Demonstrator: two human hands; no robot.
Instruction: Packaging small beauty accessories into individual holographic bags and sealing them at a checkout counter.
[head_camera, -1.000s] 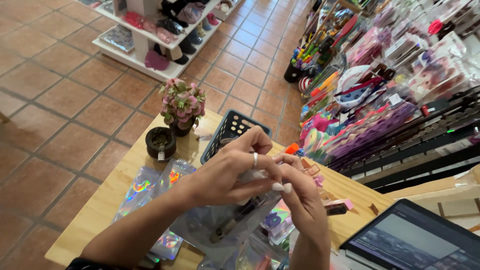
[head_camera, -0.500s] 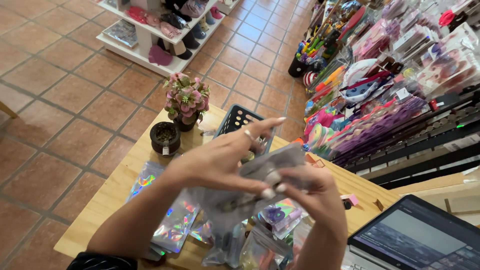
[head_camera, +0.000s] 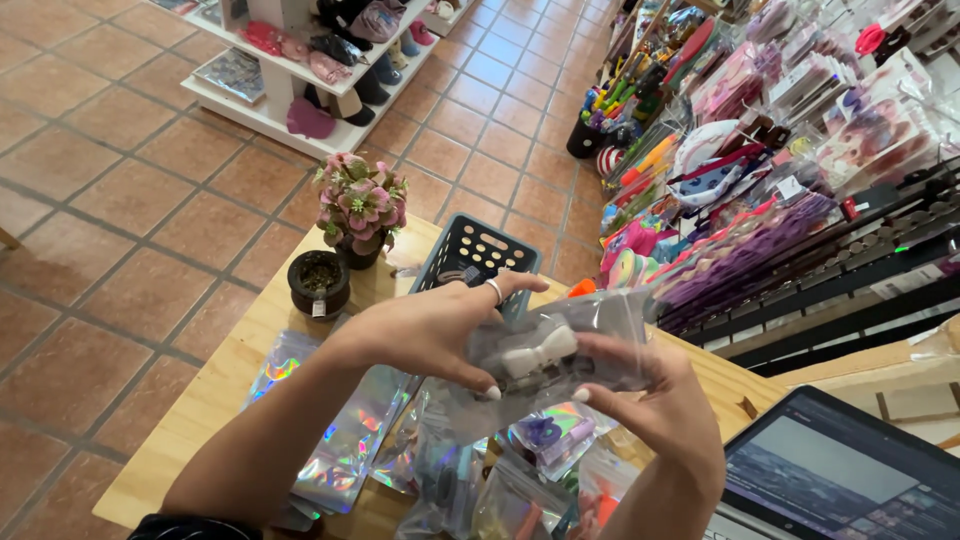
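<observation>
Both hands hold a clear plastic bag (head_camera: 590, 335) above the wooden table (head_camera: 215, 395). Inside the bag lies a small white bow-shaped piece (head_camera: 538, 352). My left hand (head_camera: 430, 330), with a ring on one finger, pinches the bag's left side. My right hand (head_camera: 655, 400) grips its right and lower edge from underneath. Below the hands lie several shiny holographic pouches (head_camera: 350, 450) and small packets with colourful items (head_camera: 545, 440).
A dark plastic basket (head_camera: 470, 255) stands behind the hands, next to a potted pink flower plant (head_camera: 360, 205) and a small dark pot (head_camera: 318, 280). A laptop (head_camera: 830, 470) sits at the right. Racks of colourful accessories (head_camera: 780, 150) fill the right side; a white shelf (head_camera: 300, 70) stands beyond.
The hands have lifted and spread the clear bag flatter, and the white bow piece now shows inside it. The view has shifted slightly down and left.
</observation>
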